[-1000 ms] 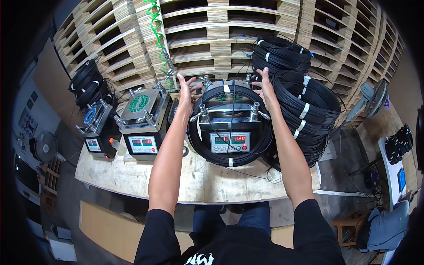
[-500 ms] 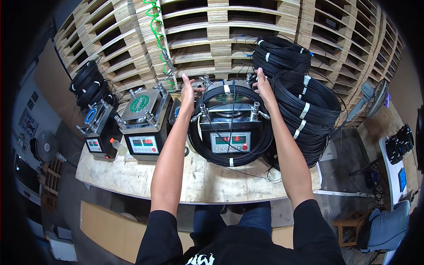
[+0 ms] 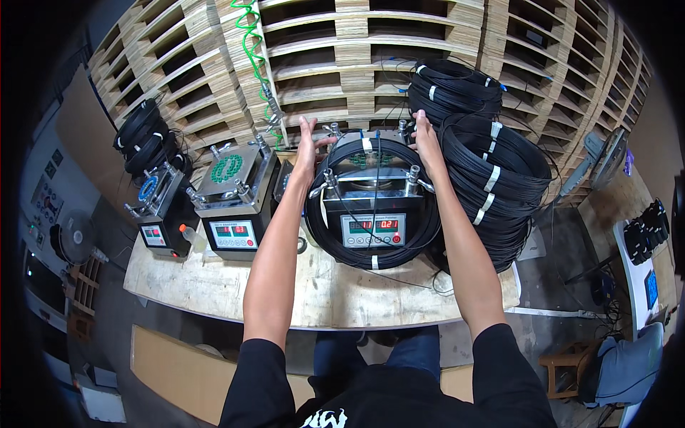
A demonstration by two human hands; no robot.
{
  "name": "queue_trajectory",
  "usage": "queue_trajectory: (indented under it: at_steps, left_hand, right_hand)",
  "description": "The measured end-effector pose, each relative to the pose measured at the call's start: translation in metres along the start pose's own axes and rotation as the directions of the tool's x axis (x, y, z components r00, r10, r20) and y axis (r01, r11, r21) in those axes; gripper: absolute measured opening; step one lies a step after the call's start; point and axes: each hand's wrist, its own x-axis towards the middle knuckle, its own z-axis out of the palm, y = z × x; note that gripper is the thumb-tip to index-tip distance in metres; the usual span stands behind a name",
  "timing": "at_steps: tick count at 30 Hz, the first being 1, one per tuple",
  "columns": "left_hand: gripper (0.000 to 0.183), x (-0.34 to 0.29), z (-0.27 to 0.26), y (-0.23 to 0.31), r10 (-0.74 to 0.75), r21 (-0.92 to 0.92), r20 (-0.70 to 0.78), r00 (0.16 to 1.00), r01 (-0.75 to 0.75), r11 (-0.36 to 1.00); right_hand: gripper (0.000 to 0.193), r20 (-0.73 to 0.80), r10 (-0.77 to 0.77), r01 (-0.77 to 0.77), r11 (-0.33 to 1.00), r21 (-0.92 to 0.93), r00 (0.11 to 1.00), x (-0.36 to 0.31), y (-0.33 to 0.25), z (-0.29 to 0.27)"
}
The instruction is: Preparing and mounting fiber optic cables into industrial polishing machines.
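Both bare arms stretch forward over the pale wooden counter (image 3: 214, 285) to the far side of a large black coil of thin cable bound with white ties (image 3: 373, 202), which lies flat around a grey metal machine with a red digital readout on its front panel (image 3: 372, 230). The left hand (image 3: 308, 145) rests on the coil's far left rim with its fingers spread and open, not closed around anything; the right hand (image 3: 426, 141) lies on the far right rim, fingers bent lightly over the cable, though whether they actually grip it cannot be told from here. The step in hand looks like seating or lifting the coil on the machine's fixture, with both hands placed to steady opposite edges. A sound next move calls for even pressure on both sides so the loops stay together, and care around the upright metal clamps (image 3: 412, 176) that poke up through the coil. Just to the right stands a tall stack of black cable coils with white ties (image 3: 492, 185); to the left sit a second grey machine with a green ring on top (image 3: 232, 196) and a smaller one with a blue ring (image 3: 153, 207), before stacked wooden pallets (image 3: 342, 43).
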Motion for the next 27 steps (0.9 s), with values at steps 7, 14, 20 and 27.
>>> queue_trajectory:
  at_steps: [7, 14, 20, 27]
  left_hand:
    - [0.104, 0.008, 0.009, 0.001, 0.103, 0.207, -0.075, 0.992, -0.086, 0.975]
    - [0.099, -0.003, 0.006, 0.000, 0.131, 0.185, -0.182, 0.975, -0.097, 0.978]
    - [0.098, 0.001, 0.008, -0.001, 0.063, 0.025, -0.123, 0.990, -0.061, 0.998]
    - [0.106, 0.002, 0.004, -0.003, -0.058, -0.020, -0.016, 0.998, 0.058, 0.998]
  right_hand:
    - [0.084, 0.045, -0.080, 0.087, 0.977, -0.193, 0.996, 0.027, 0.026, -0.007]
    - [0.081, 0.082, -0.008, 0.018, 0.993, -0.120, 0.997, 0.010, 0.009, -0.002]
    - [0.079, 0.003, -0.024, 0.024, 0.991, -0.133, 1.000, 0.021, 0.020, -0.007]
    - [0.079, 0.026, -0.017, 0.020, 0.993, -0.117, 1.000, 0.013, 0.012, -0.005]
